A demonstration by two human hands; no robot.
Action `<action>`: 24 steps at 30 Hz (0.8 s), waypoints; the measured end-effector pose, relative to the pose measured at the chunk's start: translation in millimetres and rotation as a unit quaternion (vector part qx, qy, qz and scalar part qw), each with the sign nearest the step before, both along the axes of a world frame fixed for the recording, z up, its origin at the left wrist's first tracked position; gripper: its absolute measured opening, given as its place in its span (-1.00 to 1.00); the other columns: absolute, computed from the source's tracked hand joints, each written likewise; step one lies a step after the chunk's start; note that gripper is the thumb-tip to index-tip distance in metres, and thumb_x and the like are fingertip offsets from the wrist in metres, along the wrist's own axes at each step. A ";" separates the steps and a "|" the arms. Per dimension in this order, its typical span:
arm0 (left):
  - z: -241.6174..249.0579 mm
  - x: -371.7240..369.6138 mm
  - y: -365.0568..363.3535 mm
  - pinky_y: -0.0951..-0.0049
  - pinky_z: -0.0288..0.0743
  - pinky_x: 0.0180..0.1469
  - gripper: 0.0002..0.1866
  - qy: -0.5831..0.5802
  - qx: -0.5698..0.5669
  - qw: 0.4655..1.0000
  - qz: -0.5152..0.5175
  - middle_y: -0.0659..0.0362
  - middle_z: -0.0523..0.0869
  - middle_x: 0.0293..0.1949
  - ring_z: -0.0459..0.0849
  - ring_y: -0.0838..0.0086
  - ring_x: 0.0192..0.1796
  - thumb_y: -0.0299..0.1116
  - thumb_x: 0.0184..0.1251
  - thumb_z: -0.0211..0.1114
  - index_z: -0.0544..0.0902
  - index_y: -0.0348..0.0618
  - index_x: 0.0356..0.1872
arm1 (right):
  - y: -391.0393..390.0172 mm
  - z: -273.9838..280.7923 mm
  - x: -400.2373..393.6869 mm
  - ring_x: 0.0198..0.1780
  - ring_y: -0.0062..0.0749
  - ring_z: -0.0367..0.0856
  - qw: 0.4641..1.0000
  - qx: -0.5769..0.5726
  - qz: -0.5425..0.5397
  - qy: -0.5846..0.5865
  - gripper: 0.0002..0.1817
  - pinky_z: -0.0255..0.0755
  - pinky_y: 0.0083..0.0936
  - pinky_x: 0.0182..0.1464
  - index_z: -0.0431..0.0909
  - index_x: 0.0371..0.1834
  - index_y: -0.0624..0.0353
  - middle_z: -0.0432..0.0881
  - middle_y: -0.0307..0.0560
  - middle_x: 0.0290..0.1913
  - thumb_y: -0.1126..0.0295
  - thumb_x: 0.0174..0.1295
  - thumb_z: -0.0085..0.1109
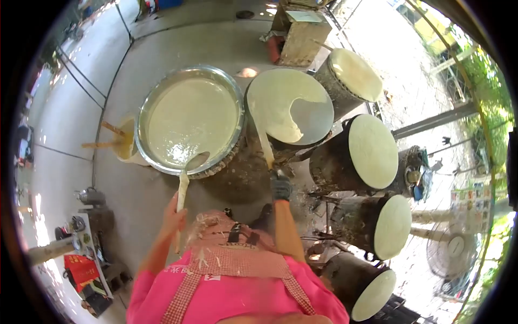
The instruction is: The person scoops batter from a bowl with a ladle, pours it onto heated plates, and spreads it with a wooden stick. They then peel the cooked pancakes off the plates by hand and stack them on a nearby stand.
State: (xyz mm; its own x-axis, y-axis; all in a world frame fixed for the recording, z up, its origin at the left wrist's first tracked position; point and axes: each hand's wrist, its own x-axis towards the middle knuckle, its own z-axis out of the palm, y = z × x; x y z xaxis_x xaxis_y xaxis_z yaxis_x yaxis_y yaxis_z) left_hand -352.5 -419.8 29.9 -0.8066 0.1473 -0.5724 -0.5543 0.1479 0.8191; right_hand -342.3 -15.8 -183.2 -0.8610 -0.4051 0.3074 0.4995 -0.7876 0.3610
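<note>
My left hand is closed round the batter-caked handle of a ladle. The ladle's bowl dips into the pale batter at the near edge of a wide metal basin. My right hand, in a dark glove, grips the handle of a long, flat, pale spreader. Its blade lies along the left side of a round griddle. A layer of batter covers most of that griddle, leaving a bare grey patch at the right.
Several drum stoves curve down my right side, their round tops pale, including one stove top. A bucket with wooden sticks stands left of the basin. A cardboard box is beyond the griddle, and a fan stands far right.
</note>
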 end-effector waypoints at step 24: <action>-26.2 37.2 13.2 0.64 0.02 -0.84 -0.93 -0.292 0.479 0.823 0.090 0.33 0.16 -0.78 0.10 0.66 -0.83 -0.41 0.23 -0.07 0.38 0.00 -0.30 | 49.3 41.4 -18.5 -0.31 -0.11 0.56 0.136 -0.987 0.077 0.030 -0.60 0.40 -0.18 -0.30 0.57 -0.34 0.13 0.58 0.11 -0.42 0.04 0.09 -0.10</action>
State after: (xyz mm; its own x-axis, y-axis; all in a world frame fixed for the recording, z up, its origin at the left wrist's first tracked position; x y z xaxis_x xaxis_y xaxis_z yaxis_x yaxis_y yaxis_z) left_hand -315.3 -406.6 3.7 -0.4936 0.6650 -0.5605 -0.8368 -0.5387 0.0979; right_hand -360.8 33.5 -141.8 -0.8615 0.5055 -0.0477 0.5030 0.8368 -0.2162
